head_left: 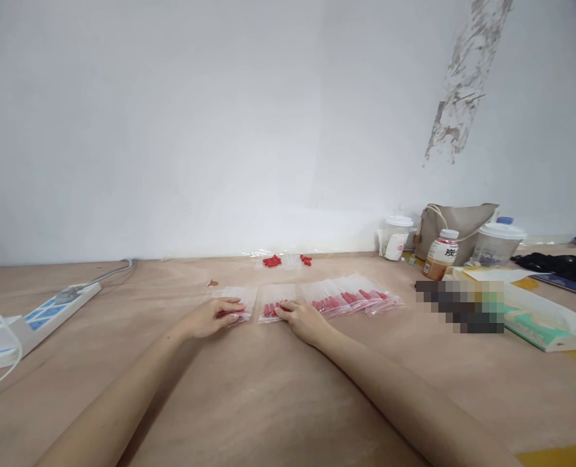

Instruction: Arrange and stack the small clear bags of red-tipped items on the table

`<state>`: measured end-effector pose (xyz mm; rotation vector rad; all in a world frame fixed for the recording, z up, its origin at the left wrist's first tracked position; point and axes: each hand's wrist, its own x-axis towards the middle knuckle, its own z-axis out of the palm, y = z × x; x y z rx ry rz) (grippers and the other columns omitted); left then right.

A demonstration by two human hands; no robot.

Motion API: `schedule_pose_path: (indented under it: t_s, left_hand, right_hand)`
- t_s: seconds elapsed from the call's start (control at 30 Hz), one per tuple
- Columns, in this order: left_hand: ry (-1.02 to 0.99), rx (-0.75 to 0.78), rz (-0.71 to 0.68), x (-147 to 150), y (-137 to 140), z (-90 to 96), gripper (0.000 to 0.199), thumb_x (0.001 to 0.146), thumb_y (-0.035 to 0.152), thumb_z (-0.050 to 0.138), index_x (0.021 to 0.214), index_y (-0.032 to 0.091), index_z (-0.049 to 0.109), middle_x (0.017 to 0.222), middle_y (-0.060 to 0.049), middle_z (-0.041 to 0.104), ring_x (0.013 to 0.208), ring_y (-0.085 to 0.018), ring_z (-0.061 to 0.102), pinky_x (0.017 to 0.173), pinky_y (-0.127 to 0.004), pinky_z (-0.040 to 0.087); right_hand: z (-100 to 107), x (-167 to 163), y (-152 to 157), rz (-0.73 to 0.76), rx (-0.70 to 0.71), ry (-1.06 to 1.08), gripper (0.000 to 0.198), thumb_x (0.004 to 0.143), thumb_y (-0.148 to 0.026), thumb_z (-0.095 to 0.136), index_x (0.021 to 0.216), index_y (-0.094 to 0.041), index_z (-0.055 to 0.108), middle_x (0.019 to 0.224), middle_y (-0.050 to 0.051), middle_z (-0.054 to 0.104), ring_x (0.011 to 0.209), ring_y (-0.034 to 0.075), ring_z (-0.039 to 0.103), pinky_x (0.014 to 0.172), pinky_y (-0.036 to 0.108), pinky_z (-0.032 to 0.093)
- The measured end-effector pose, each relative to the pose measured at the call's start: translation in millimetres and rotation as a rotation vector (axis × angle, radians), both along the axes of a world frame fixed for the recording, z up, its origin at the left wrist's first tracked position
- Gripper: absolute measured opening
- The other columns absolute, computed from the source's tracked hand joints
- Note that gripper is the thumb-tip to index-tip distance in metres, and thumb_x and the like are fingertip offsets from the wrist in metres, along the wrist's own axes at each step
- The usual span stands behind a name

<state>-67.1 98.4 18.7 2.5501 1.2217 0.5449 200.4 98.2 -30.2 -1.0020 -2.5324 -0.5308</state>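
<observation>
Brown surface (pixel 249 402), bare between the forearms. Left hand (pixel 213 317): palm down, fingers partly extended and slightly parted, resting on a clear plastic bag (pixel 248 295); red contents mostly hidden by the fingers. Right hand (pixel 303 319): palm down, partly open, fingertips on a second clear bag (pixel 277 291) lying flat just beside the first. Cannot tell whether either hand pinches its bag. Second bag: thin, transparent, slightly glossy, with small elongated red pieces lined up along its near end. To the right of the right hand, overlapping similar bags (pixel 349 285) fan out, red pieces likewise at their near ends. Beyond the hands, near the wall (pixel 195 130): loose-looking red pile (pixel 272 261), smaller red cluster (pixel 306 261) to its right.
</observation>
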Motion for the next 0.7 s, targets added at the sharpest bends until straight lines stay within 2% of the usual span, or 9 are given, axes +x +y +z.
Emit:
schedule_pose_path:
  t_s: [0.07, 0.17, 0.23, 0.3, 0.4, 0.5, 0.6, 0.7]
  left_hand:
    - [-0.073, -0.017, 0.032, 2, 1, 1.2, 0.041, 0.079, 0.051, 0.043, 0.102, 0.023, 0.063, 0.116, -0.005, 0.056, 0.108, -0.023, 0.050, 0.093, -0.037, 0.037]
    - [-0.244, 0.014, 0.197, 8, 2, 1.1, 0.046, 0.080, 0.053, 0.040, 0.099, 0.019, 0.064, 0.102, -0.005, 0.063, 0.094, -0.024, 0.058, 0.086, -0.038, 0.043]
    - [-0.371, 0.079, 0.324, 14, 3, -0.1, 0.047, 0.081, 0.051, 0.038, 0.098, 0.015, 0.063, 0.095, -0.005, 0.066, 0.088, -0.024, 0.059, 0.082, -0.038, 0.045]
    - [-0.443, 0.145, 0.374, 23, 1, -1.9, 0.044, 0.083, 0.047, 0.038, 0.099, 0.015, 0.063, 0.095, -0.006, 0.065, 0.090, -0.023, 0.058, 0.083, -0.037, 0.045]
    - [-0.441, 0.260, 0.303, 46, -7, -7.7, 0.036, 0.086, 0.039, 0.037, 0.101, 0.018, 0.062, 0.101, -0.005, 0.063, 0.096, -0.021, 0.055, 0.087, -0.036, 0.042]
    - [-0.354, 0.440, 0.181, 78, -23, -19.2, 0.028, 0.087, 0.028, 0.039, 0.102, 0.020, 0.062, 0.102, -0.007, 0.059, 0.095, -0.020, 0.053, 0.085, -0.037, 0.043]
    - [-0.238, 0.513, 0.037, 109, -41, -32.8, 0.027, 0.087, 0.019, 0.039, 0.104, 0.021, 0.060, 0.099, -0.008, 0.056, 0.091, -0.019, 0.053, 0.079, -0.035, 0.046]
    - [-0.179, 0.496, -0.068, 124, -52, -41.2, 0.026, 0.086, 0.018, 0.043, 0.109, 0.021, 0.056, 0.096, -0.007, 0.056, 0.089, -0.018, 0.053, 0.076, -0.032, 0.048]
  right_hand:
    - [0, -8, 7, 0.001, -0.050, 0.046, 0.034, 0.083, -0.012, 0.039, 0.115, -0.018, 0.050, 0.113, 0.007, 0.055, 0.100, 0.015, 0.051, 0.081, 0.026, 0.041]
    - [2, -16, 13, 0.026, -0.093, 0.120, 0.037, 0.082, -0.014, 0.040, 0.117, -0.017, 0.048, 0.117, 0.008, 0.052, 0.106, 0.015, 0.047, 0.086, 0.026, 0.038]
    - [4, -16, 12, 0.032, -0.078, 0.181, 0.037, 0.081, -0.017, 0.042, 0.118, -0.018, 0.046, 0.115, 0.008, 0.053, 0.105, 0.015, 0.047, 0.086, 0.027, 0.038]
    - [6, -13, 6, 0.004, -0.027, 0.253, 0.035, 0.081, -0.022, 0.044, 0.116, -0.017, 0.046, 0.110, 0.008, 0.054, 0.102, 0.017, 0.048, 0.085, 0.030, 0.038]
    - [6, -3, -8, -0.051, 0.076, 0.342, 0.033, 0.080, -0.023, 0.046, 0.112, -0.016, 0.047, 0.101, 0.010, 0.056, 0.096, 0.019, 0.049, 0.080, 0.033, 0.040]
    - [3, 12, -21, -0.027, 0.154, 0.409, 0.037, 0.080, -0.022, 0.046, 0.115, -0.013, 0.043, 0.103, 0.013, 0.054, 0.091, 0.020, 0.051, 0.074, 0.032, 0.043]
    - [0, 31, -32, 0.075, 0.199, 0.401, 0.033, 0.081, -0.021, 0.044, 0.113, -0.013, 0.044, 0.102, 0.012, 0.054, 0.083, 0.016, 0.053, 0.069, 0.027, 0.045]
    - [0, 47, -41, 0.228, 0.228, 0.248, 0.019, 0.083, -0.016, 0.040, 0.096, -0.017, 0.054, 0.084, 0.006, 0.058, 0.072, 0.012, 0.054, 0.062, 0.022, 0.044]
